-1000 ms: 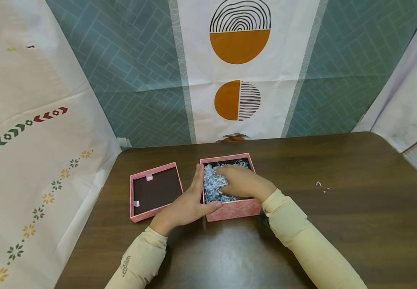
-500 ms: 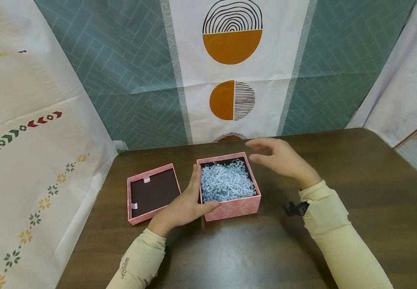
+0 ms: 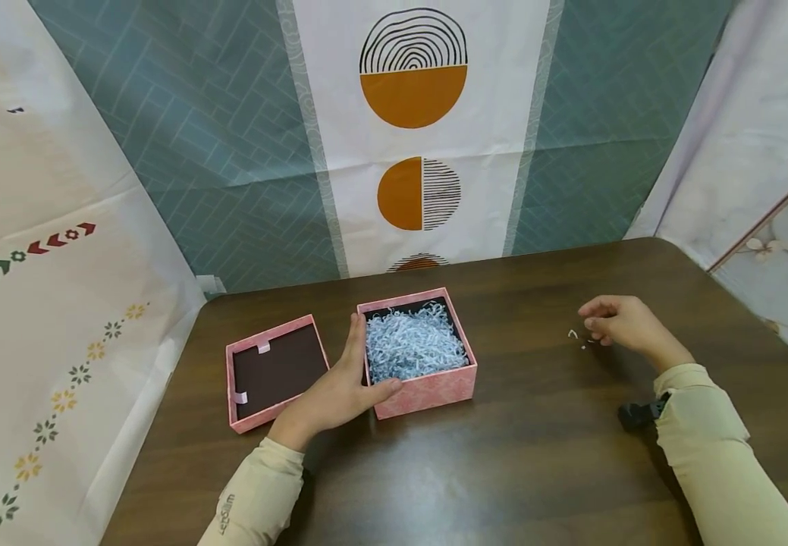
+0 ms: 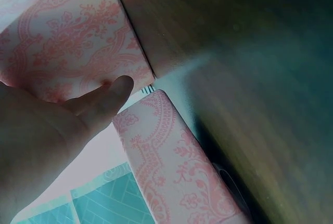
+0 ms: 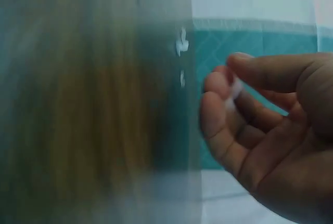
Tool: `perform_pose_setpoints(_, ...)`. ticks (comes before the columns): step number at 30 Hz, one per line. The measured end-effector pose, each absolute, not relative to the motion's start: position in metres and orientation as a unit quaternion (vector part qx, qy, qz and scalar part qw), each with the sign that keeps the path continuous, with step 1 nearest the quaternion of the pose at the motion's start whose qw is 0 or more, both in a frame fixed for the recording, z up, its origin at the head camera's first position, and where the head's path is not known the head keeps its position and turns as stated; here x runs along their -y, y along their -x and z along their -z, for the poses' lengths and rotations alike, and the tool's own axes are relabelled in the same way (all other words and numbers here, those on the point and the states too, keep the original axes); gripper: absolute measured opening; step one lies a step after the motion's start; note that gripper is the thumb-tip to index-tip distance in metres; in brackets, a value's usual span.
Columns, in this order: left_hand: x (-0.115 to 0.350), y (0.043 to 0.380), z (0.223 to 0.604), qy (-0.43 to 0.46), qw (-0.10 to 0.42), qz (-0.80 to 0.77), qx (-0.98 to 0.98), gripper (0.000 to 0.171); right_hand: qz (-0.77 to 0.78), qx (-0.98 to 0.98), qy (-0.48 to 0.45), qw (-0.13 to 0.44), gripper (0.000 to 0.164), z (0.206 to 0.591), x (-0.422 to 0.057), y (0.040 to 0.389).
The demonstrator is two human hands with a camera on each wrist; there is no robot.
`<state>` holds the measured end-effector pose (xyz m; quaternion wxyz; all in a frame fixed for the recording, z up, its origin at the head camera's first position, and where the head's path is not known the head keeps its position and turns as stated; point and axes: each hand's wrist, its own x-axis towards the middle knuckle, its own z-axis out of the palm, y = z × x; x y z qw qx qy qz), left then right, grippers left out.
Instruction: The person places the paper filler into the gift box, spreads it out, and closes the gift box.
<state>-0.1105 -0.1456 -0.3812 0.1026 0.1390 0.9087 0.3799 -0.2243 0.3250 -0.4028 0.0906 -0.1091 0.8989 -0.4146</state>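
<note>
A pink patterned box [image 3: 428, 396] with dark inner walls stands open on the table, filled with light-blue shredded paper [image 3: 414, 345]. My left hand [image 3: 335, 394] rests at its left front corner, fingers straight along the left side and thumb at the front. In the left wrist view the thumb overlaps the box's patterned wall [image 4: 78, 37]. My right hand [image 3: 626, 326] is far to the right, close over a few tiny white scraps [image 3: 573, 334]. Its fingers curl loosely towards the thumb, and a small whitish spot shows between them in the right wrist view.
The box's pink lid [image 3: 277, 371] lies inside up, left of the box, with two pale ribbon tabs. Under everything is a dark brown wooden table [image 3: 503, 470]. A patterned cloth [image 3: 230, 152] hangs behind its back edge.
My right hand has left the shredded paper in the box, lifted, and moved right to the white scraps. My left hand has stayed at the box. The head view has turned slightly right.
</note>
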Motion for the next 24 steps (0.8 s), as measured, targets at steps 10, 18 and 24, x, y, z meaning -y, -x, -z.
perform_pose_setpoints(10, 0.145, 0.111, 0.382, -0.123, 0.109, -0.375, -0.912, 0.122, 0.363, -0.910, 0.133, 0.153, 0.011, 0.411, -0.337, 0.218)
perform_pose_setpoints(18, 0.143, 0.111, 0.383, -0.136, 0.102, -0.380, -0.909, 0.120, 0.344, -0.916, 0.132, 0.156, 0.002, 0.408, -0.332, 0.214)
perform_pose_setpoints(24, 0.143, 0.111, 0.383, -0.131, 0.105, -0.379, -0.910, 0.121, 0.330, -0.922, 0.144, 0.145, 0.011, 0.408, -0.325, 0.212)
